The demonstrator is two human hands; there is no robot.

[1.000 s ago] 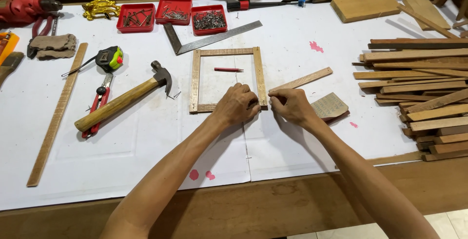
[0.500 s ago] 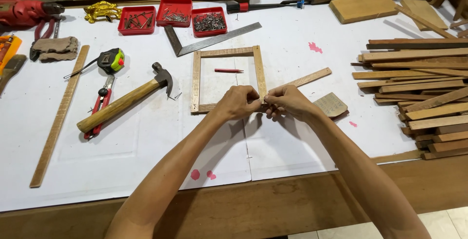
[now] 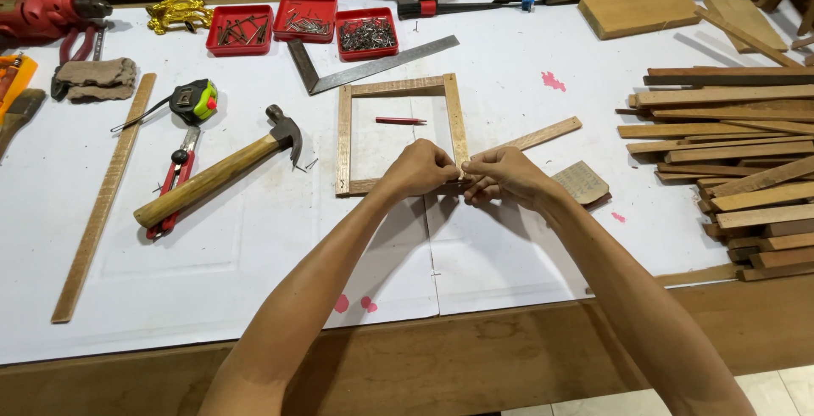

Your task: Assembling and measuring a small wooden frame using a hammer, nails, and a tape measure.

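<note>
Counter lay under white sheeting, tools on the left, a stack of slats on the right. Near the middle sat the frame, a small rectangle of thin wooden strips, lying flat with a red pencil inside it. A steel square lay just beyond its far edge; three red trays of nails stood further back. Left of the frame lay a hammer, red pliers, a tape measure and one long slat. A loose strip ran off diagonally from the frame's near right corner, and a sanding block sat just beside the right wrist. Both hands met at that corner. Left hand was clenched over the joint, pinning it to the counter; right hand pinched something there between fingertips, too small to tell what. Judged step: fitting or fixing the near right joint of the frame. The next move would call for keeping the two strips flush and square under the left hand, since the strips are thin and would likely shift or split under careless pressure.
</note>
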